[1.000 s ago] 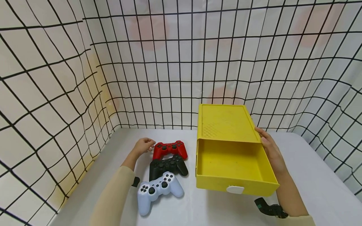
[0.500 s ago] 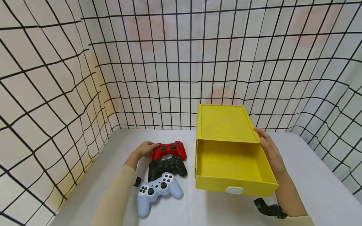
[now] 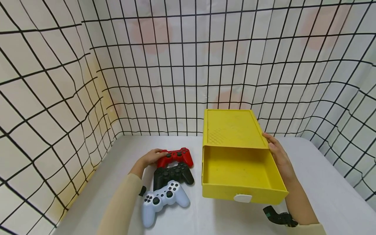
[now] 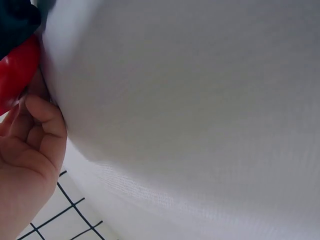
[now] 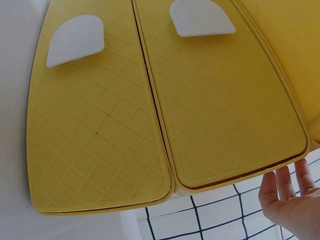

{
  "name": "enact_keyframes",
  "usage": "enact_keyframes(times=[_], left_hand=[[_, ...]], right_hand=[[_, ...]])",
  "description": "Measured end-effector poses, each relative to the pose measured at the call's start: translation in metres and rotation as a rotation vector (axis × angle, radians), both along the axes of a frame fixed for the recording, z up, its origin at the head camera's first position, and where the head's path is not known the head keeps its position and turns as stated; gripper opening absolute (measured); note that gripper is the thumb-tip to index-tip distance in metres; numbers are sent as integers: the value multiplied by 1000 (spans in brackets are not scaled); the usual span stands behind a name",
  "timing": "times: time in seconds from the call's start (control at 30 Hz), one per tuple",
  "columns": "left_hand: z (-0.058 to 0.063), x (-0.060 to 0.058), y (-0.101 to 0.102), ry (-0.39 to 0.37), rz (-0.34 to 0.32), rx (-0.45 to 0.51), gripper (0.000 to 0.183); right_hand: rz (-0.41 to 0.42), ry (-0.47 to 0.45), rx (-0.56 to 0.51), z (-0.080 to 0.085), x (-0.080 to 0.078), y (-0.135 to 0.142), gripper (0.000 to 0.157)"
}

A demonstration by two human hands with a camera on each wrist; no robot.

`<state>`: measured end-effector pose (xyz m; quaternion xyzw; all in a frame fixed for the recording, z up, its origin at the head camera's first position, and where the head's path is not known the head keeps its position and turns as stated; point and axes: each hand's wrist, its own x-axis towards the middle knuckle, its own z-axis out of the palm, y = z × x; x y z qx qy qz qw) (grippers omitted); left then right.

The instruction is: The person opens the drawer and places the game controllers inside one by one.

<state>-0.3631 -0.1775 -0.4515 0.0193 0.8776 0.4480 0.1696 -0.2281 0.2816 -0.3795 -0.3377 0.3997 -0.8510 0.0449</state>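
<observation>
My left hand (image 3: pixel 149 157) grips the left end of a red game controller (image 3: pixel 183 156) at the back left of the table, its thumb on top. In the left wrist view, the curled fingers (image 4: pixel 47 117) meet the red grip. A black game controller (image 3: pixel 173 173) lies just in front of it, and a light blue one (image 3: pixel 164 199) is nearest. To the right stands a yellow drawer unit (image 3: pixel 235 125) with its top drawer (image 3: pixel 214 191) pulled out, nothing inside. My right hand (image 3: pixel 282 160) rests against the unit's right side, fingers extended.
Below the pulled-out drawer, two more drawer fronts (image 5: pixel 235 105) with white handles (image 5: pixel 200 17) stay closed. A black wire grid (image 3: pixel 188 75) before white sheeting encloses the back and sides of the white table (image 3: pixel 317 182).
My left hand has moved right from beside the red controller onto its left end and taken hold of it. The right hand stays at the drawer unit; the head view has shifted slightly.
</observation>
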Motion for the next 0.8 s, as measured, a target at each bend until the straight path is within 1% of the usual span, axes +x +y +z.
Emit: enact_keyframes(times=[0.17, 0.23, 0.3, 0.37, 0.5, 0.57, 0.7, 0.8], left_hand=[[-2, 3, -1, 22, 13, -21, 61], [-3, 3, -1, 38, 28, -25, 61], [-4, 4, -1, 52, 53, -19, 60], [-6, 3, -1, 72, 93, 2, 58], [-8, 3, -1, 124, 174, 62, 53], [-8, 2, -1, 155, 204, 87, 51], [-6, 3, -1, 199, 251, 131, 50], [-4, 5, -2, 225, 277, 145, 51]], right_hand=[[-10, -1, 8, -1, 0, -1, 46], [-16, 1, 15, -1, 0, -1, 46], [-18, 2, 19, -2, 0, -1, 46], [-21, 3, 22, -2, 0, -1, 46], [-12, 6, 16, -1, -1, -1, 46], [-7, 8, 10, 0, -1, -1, 46], [-2, 12, 4, 1, 0, -1, 46], [-16, 2, 13, 1, 0, -1, 47]])
